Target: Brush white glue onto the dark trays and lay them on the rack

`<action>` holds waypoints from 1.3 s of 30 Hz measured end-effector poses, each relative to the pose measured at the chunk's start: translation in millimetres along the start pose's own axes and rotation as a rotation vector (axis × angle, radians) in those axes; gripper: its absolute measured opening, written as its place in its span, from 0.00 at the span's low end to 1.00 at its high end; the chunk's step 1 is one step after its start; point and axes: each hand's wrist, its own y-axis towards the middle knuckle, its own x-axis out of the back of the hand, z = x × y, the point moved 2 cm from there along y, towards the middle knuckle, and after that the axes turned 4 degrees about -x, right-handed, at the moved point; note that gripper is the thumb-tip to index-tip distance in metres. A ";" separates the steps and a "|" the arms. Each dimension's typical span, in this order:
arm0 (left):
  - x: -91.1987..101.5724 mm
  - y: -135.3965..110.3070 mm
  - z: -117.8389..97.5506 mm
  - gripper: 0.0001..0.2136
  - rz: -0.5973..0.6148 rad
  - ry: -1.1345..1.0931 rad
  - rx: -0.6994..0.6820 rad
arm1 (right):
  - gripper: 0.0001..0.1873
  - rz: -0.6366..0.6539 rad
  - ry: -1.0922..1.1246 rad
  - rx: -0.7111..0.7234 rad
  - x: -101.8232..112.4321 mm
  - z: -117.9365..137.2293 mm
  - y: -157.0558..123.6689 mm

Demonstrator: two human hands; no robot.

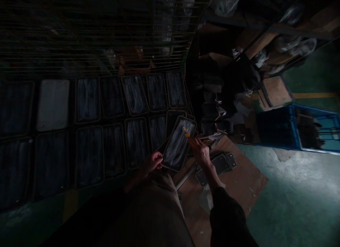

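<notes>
A dark rectangular panel (175, 148) with rounded corners and whitish streaks lies tilted in front of me. My left hand (154, 160) pinches its lower left corner. In my right hand (201, 151) is a brush (187, 132) with a yellow-orange part, its pale bristles over the panel's upper right area. Whether the bristles touch the surface I cannot tell. Part of another dark panel (174, 116) shows behind the one I hold. To the left, rows of similar panels (136, 139) lie side by side, many of them streaked white.
A wooden board (239, 190) at the right carries a few loose dark panels (219, 165) and a crumpled clear bag (205, 199). Wire mesh (159, 52) stands behind the rows. A blue crate (297, 126) sits on the green floor, near stacked cardboard (276, 91). Dark bundles (212, 109) fill the space behind.
</notes>
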 end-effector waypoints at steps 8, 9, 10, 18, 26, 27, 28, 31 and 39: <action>-0.1 0.1 -0.7 0.06 0.007 -0.037 0.025 | 0.19 0.157 0.127 -0.059 -15.5 49.4 -115.8; -0.3 0.2 -0.6 0.07 0.011 -0.048 0.023 | 0.18 0.159 0.159 -0.082 -16.4 56.0 -125.8; -0.4 0.3 -0.7 0.08 0.011 -0.056 0.019 | 0.17 0.159 0.196 -0.104 -16.5 61.2 -133.5; 0.1 -1.1 -2.8 0.09 0.009 -0.035 0.014 | 0.15 -0.025 0.266 -0.217 -16.3 46.5 -127.1; -0.1 1.4 3.5 0.10 0.021 -0.074 -0.006 | 0.14 0.071 0.385 -0.241 -33.0 80.5 -145.1; -0.1 2.3 5.0 0.10 0.022 -0.080 0.000 | 0.14 0.077 0.444 -0.251 -34.0 86.2 -144.1; 0.0 3.3 6.3 0.10 0.026 -0.081 0.005 | 0.14 0.077 0.501 -0.259 -35.3 90.6 -141.6; 0.5 5.1 8.1 0.09 0.032 -0.084 0.012 | 0.13 0.069 0.624 -0.281 -40.4 94.5 -129.6; 2.6 0.4 -0.8 0.07 0.085 -0.001 0.019 | 0.12 -0.196 0.505 -0.388 -33.4 46.9 -84.0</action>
